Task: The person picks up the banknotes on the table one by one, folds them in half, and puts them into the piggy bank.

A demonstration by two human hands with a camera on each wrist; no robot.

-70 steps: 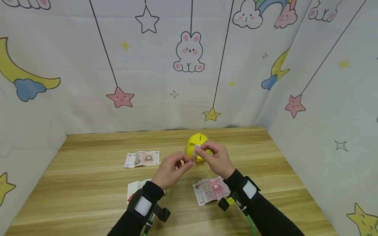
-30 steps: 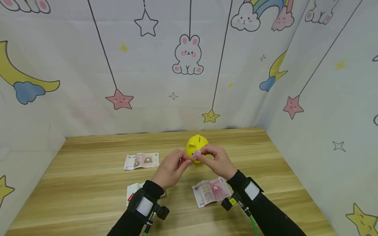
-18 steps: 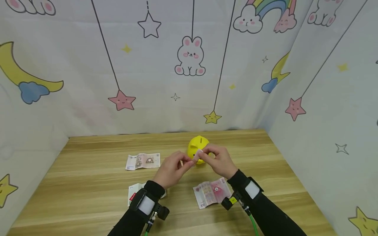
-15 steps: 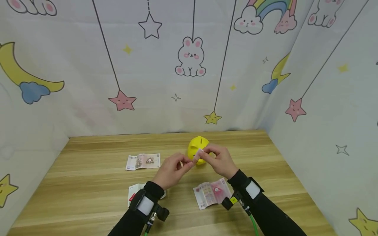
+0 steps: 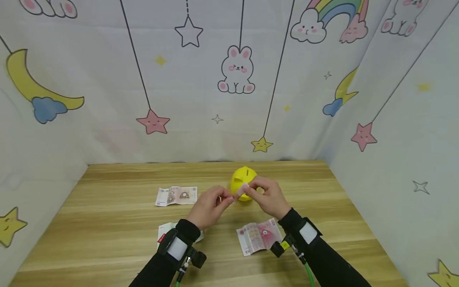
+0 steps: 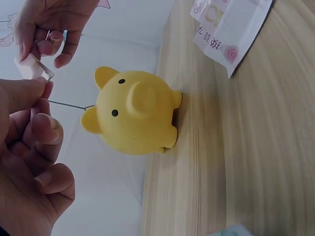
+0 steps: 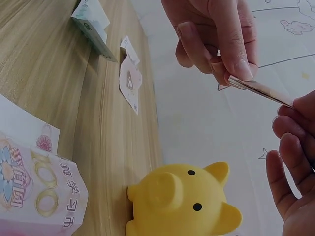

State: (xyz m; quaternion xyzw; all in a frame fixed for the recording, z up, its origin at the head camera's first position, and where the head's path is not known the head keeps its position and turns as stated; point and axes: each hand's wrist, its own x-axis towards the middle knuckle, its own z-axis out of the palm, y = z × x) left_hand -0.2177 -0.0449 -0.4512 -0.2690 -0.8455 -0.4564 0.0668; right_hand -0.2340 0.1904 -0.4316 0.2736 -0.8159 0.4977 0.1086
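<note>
A small pale pink play banknote, folded into a narrow strip (image 7: 261,90), spans the gap between my two hands above the table. My left hand (image 5: 210,205) pinches one end between thumb and index finger. The other end is pinched by my right hand (image 5: 268,196). Directly behind the hands stands a yellow piggy bank (image 5: 244,173) with a slot on top, partly covered by them in the head view. The left wrist view shows its snout and eyes. Both hands are apart from it.
A pink 100 play banknote (image 5: 255,237) lies creased below my right hand. A brownish note (image 5: 177,196) lies at the left. Another note (image 5: 164,231) with a red mark is partly hidden by my left wrist. Patterned cloth (image 5: 201,139) rises behind the table.
The folded strip leans over more than before, while both hands keep pinching its ends. Hands stay nearly in place; the head view has shifted slightly. The piggy bank and loose notes have not moved.
</note>
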